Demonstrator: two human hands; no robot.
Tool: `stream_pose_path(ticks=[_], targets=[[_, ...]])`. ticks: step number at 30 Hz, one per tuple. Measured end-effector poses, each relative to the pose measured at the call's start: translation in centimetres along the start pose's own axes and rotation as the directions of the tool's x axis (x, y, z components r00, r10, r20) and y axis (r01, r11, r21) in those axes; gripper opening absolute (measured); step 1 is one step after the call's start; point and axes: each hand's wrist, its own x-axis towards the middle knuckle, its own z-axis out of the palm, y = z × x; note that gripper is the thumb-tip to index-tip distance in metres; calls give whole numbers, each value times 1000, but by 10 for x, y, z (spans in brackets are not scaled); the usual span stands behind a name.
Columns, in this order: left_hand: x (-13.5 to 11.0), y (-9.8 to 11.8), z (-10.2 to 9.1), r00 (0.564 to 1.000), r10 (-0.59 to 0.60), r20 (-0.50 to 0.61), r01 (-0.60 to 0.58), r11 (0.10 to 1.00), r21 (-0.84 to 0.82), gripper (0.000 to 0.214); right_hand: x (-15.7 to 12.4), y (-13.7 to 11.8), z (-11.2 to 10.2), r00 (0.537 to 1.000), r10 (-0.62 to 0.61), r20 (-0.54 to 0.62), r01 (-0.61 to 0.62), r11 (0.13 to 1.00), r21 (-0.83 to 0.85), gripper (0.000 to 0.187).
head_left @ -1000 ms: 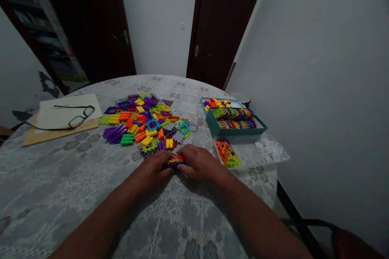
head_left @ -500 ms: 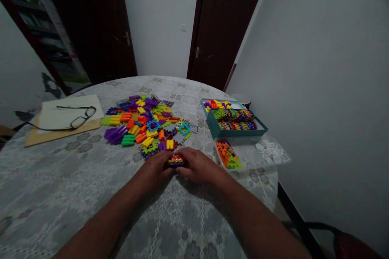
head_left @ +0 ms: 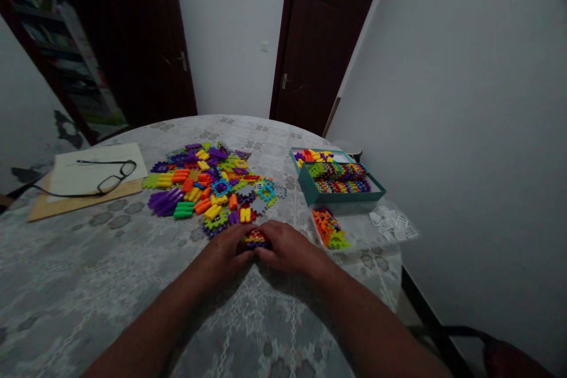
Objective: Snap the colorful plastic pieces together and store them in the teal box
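My left hand (head_left: pixel 225 250) and my right hand (head_left: pixel 286 245) meet near the table's front middle, fingers curled round a small multicoloured block assembly (head_left: pixel 256 240) held between them just above the lace tablecloth (head_left: pixel 88 271). Only its top shows, with red, yellow and purple pieces. Just beyond my hands lies a spread pile of loose plastic blocks (head_left: pixel 208 183) in purple, orange, yellow, green and blue.
A teal box (head_left: pixel 310 188) with rows of joined blocks sits at the right, with a clear lid (head_left: pixel 376 230) holding orange and green pieces in front of it. Glasses (head_left: pixel 108 176) lie on papers at the left. Two dark doors stand behind; a chair is at lower right.
The view has tilted slightly, so the table sits a little lower in the frame. My hands stay together on the block assembly with only small finger shifts.
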Motion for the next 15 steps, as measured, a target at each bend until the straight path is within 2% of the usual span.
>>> stream_pose_path(ticks=[7,11,15], targets=[[2,2,0,1000,-10,-5,10,1000,-1,63,-2,0,-1,999,-16,-28,16,1000,-10,51],[2,1,1,1000,12,-17,-12,1000,7,64,0,2,0,1000,-19,-12,19,999,-26,42],[1,1,1,1000,-18,6,19,999,-33,65,3,0,3,1000,-14,-14,13,1000,-29,39]])
